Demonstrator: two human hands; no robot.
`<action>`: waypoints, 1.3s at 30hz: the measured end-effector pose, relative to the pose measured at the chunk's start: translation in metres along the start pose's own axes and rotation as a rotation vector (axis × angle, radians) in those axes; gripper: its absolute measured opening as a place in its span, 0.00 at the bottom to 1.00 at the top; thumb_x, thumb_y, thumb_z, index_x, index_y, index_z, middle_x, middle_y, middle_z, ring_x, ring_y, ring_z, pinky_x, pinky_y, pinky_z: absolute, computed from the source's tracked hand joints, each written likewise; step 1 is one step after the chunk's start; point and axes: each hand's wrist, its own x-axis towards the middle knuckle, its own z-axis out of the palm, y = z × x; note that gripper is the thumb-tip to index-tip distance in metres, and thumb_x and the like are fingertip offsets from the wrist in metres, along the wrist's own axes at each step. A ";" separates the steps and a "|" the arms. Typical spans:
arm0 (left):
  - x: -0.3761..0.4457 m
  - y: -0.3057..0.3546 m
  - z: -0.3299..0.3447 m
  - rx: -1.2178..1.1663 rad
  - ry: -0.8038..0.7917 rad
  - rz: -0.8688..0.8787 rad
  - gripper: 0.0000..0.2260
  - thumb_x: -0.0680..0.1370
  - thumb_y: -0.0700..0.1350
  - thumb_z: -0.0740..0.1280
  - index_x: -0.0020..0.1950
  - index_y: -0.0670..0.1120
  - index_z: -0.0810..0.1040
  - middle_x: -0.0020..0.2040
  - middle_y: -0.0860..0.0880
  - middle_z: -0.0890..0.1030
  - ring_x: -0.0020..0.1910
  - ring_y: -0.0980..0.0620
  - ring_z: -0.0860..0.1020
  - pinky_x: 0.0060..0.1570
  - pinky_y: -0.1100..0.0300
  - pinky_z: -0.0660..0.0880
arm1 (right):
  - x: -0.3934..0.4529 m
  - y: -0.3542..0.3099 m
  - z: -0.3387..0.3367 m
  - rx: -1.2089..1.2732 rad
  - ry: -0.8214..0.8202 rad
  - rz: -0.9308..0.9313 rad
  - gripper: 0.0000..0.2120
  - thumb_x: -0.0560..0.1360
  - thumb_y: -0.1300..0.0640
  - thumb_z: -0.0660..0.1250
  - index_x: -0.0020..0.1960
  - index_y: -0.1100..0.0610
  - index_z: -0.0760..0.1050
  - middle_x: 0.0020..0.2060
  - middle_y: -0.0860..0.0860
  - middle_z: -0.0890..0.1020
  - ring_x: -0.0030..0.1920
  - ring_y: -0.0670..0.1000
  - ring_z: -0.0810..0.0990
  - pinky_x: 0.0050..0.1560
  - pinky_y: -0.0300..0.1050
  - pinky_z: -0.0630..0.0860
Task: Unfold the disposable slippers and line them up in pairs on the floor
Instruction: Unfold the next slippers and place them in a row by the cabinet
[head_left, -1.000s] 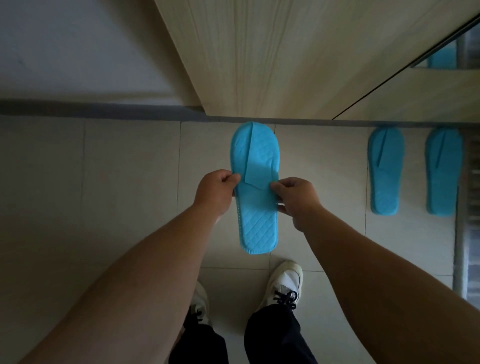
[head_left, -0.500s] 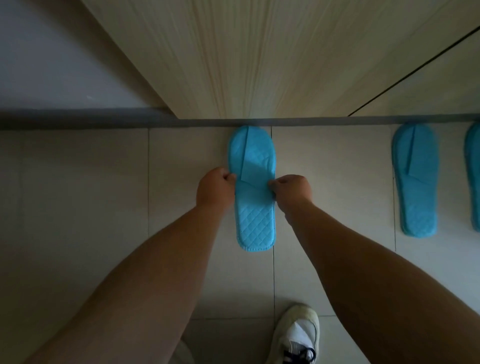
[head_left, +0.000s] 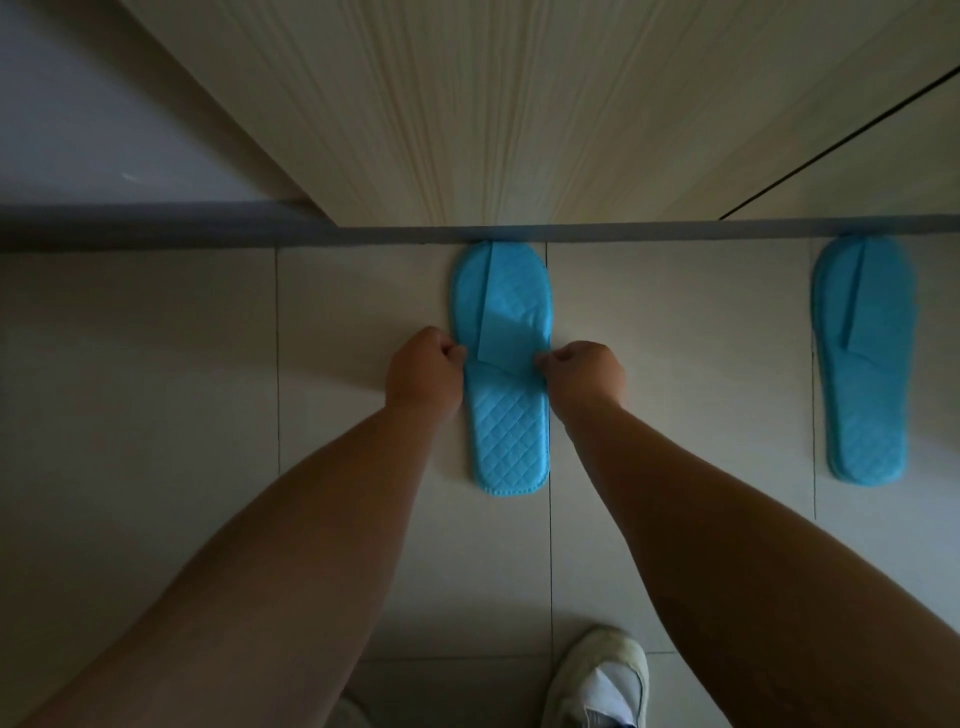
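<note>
A blue disposable slipper (head_left: 506, 436) with a quilted insole lies flat on the tiled floor, its toe touching the grey skirting. My left hand (head_left: 423, 371) pinches its left edge at the strap, and my right hand (head_left: 584, 374) pinches its right edge. The strap over the toe looks creased and flat. A second blue slipper (head_left: 865, 364) lies on the floor to the right, toe toward the skirting, apart from both hands.
A pale wooden cabinet front (head_left: 467, 104) rises behind the grey skirting (head_left: 623, 231). A white wall (head_left: 78, 104) is at the upper left. My white shoe (head_left: 597, 680) stands on the beige floor tiles (head_left: 156, 415) at the bottom.
The slipper has come down from mid-air to the floor with its toe at the skirting. The view has shifted, so only one of the slippers on the right still shows.
</note>
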 end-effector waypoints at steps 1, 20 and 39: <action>0.001 0.000 0.000 -0.001 0.007 -0.004 0.08 0.78 0.46 0.63 0.49 0.42 0.77 0.44 0.41 0.83 0.45 0.41 0.80 0.48 0.50 0.76 | 0.000 -0.001 -0.001 -0.008 -0.005 0.001 0.08 0.74 0.49 0.68 0.40 0.53 0.79 0.35 0.51 0.81 0.41 0.56 0.81 0.56 0.61 0.76; -0.001 -0.003 -0.002 -0.115 0.007 -0.009 0.05 0.78 0.44 0.63 0.43 0.47 0.75 0.37 0.46 0.81 0.41 0.43 0.82 0.47 0.46 0.79 | 0.004 -0.003 0.000 -0.144 -0.010 -0.054 0.08 0.78 0.51 0.63 0.43 0.54 0.77 0.36 0.50 0.80 0.39 0.52 0.78 0.60 0.60 0.71; -0.118 0.005 -0.061 0.609 -0.137 0.281 0.16 0.81 0.52 0.54 0.57 0.42 0.73 0.52 0.41 0.77 0.49 0.40 0.77 0.47 0.49 0.73 | -0.092 0.021 -0.044 -0.600 0.172 -0.368 0.16 0.78 0.46 0.55 0.51 0.55 0.76 0.41 0.50 0.78 0.45 0.54 0.75 0.47 0.50 0.70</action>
